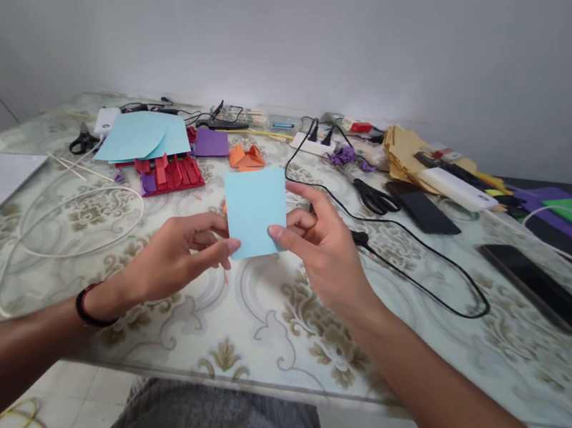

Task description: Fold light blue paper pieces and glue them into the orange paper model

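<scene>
A small light-blue sheet of paper point(255, 208) is held up above the table, slightly tilted, between both hands. My left hand point(185, 249) pinches its lower left corner, thumb in front and fingers behind. At the right edge, my right hand point(322, 241) grips the sheet with its thumb on the front face; the index finger stretches out near the upper right corner. Beyond the sheet lies a folded orange paper piece point(245, 158), next to a purple paper square point(211, 143). Larger light-blue sheets point(138, 136) rest over a red folded-paper piece point(175, 176) at the left.
Black scissors point(375, 196), a black phone point(430, 211) and another dark phone point(546, 288) lie to the right. A black cable point(430, 295) loops there from a white power strip point(312, 144). A white cable point(73, 256) curls at left. Brown envelopes point(401, 156) sit at the back.
</scene>
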A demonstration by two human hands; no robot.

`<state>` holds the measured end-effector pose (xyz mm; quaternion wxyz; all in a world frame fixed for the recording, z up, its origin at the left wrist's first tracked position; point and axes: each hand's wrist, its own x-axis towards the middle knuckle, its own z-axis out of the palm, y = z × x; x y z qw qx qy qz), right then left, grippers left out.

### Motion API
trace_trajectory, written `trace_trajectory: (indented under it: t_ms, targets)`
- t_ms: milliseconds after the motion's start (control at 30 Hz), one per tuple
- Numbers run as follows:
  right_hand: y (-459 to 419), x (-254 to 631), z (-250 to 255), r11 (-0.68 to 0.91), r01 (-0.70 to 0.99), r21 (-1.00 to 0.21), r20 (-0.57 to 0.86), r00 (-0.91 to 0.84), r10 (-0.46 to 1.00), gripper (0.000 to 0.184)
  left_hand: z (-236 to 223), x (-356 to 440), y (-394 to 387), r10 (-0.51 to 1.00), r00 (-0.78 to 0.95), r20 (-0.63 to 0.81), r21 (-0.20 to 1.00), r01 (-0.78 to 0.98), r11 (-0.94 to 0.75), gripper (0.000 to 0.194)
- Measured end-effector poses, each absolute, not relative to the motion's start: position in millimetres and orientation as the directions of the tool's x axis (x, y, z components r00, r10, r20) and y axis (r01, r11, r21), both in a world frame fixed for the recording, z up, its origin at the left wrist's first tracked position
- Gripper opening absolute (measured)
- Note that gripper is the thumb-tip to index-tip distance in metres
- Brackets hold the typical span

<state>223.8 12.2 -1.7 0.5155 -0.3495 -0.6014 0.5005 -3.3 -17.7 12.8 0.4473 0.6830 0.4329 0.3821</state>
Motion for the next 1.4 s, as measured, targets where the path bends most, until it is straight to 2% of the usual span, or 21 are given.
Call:
trace_trajectory:
  t_ms: [100,233,267,333,400,533,667,833,1033,1233,1400]
  targets:
    - [9,222,0,0.196,-0.121,-0.973,0.223,-0.273,0.936,0.059,16,-4,-20,0.919,0.378,0.111,0.919,0.314,-0.24,0.024]
    - [7,222,2,0.153,-0.163,-0.975,0.2,-0.33,0.923,0.068,24,-7,-21,0.846,0.522,0.107,0.839,0.41,-0.359,0.024]
    - [7,222,2,0.156,-0.165,-0.974,0.204,-0.338,0.919,0.066,25,-8,-21,0.826,0.554,0.109,0.819,0.42,-0.39,0.026]
    - [8,224,1,0.166,-0.136,-0.977,0.204,-0.351,0.914,0.05,25,-8,-21,0.812,0.573,0.113,0.812,0.418,-0.408,0.028]
    - [8,226,1,0.171,-0.081,-0.982,0.189,-0.35,0.918,0.031,23,-8,-20,0.85,0.505,0.151,0.831,0.4,-0.386,0.027]
    - [8,226,2,0.211,-0.032,-0.977,0.209,-0.343,0.916,0.029,17,-7,-17,0.916,0.269,0.298,0.857,0.348,-0.381,0.021]
    - [7,225,3,0.208,-0.032,-0.978,0.204,-0.389,0.898,0.024,16,-6,-17,0.908,0.209,0.363,0.848,0.329,-0.414,0.018]
    - [5,224,3,0.231,-0.022,-0.973,0.221,-0.405,0.888,0.023,16,-5,-19,0.913,0.243,0.329,0.851,0.343,-0.398,0.02]
    - [6,226,2,0.24,0.006,-0.971,0.219,-0.382,0.898,0.024,17,-8,-18,0.923,0.293,0.249,0.827,0.432,-0.36,0.043]
    - [6,226,2,0.284,0.043,-0.958,0.241,-0.415,0.877,0.023,17,-8,-18,0.93,0.287,0.23,0.813,0.469,-0.345,0.047]
    - [0,222,5,0.303,0.114,-0.946,0.221,-0.456,0.862,0.022,19,-8,-20,0.895,0.4,0.198,0.816,0.438,-0.376,0.045]
